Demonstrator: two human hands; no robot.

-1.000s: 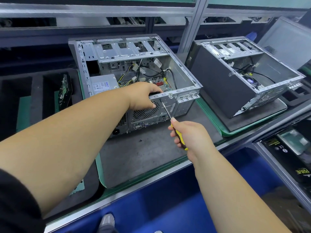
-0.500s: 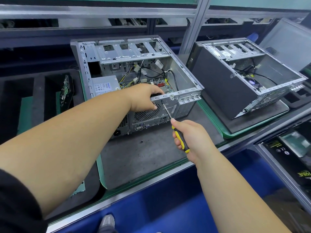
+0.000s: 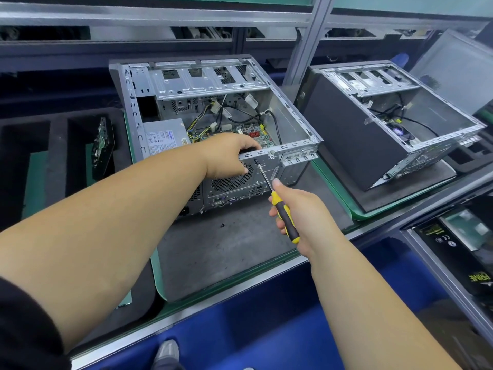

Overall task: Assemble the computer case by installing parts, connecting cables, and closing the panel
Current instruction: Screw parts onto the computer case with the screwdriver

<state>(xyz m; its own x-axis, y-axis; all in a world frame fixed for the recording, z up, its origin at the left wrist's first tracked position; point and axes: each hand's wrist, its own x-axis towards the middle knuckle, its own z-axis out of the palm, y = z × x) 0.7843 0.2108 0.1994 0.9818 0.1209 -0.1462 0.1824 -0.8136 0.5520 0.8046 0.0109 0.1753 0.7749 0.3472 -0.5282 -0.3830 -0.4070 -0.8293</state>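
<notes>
An open grey computer case [image 3: 290, 108] lies on its side on a dark mat, its inside showing a power supply [image 3: 165, 137], cables and a motherboard. My left hand [image 3: 229, 153] grips the case's rear top edge, fingers curled inside over the rim and thumb on the fan grille. My right hand [image 3: 296, 209] holds a yellow and black screwdriver [image 3: 286, 218]. Its metal tip touches a dark screw [image 3: 256, 161] on the rear panel just below the rim.
A loose black screw [image 3: 222, 225] lies on the mat [image 3: 226, 252] in front of the case. A second open case [image 3: 373, 129] stands to the right. A circuit board [image 3: 102, 145] stands in black foam slots on the left. Boxed parts [image 3: 458, 252] sit lower right.
The screwdriver tip has stayed at the screw on the rear panel while my right hand shifted slightly on the handle. My left hand keeps its grip on the rim.
</notes>
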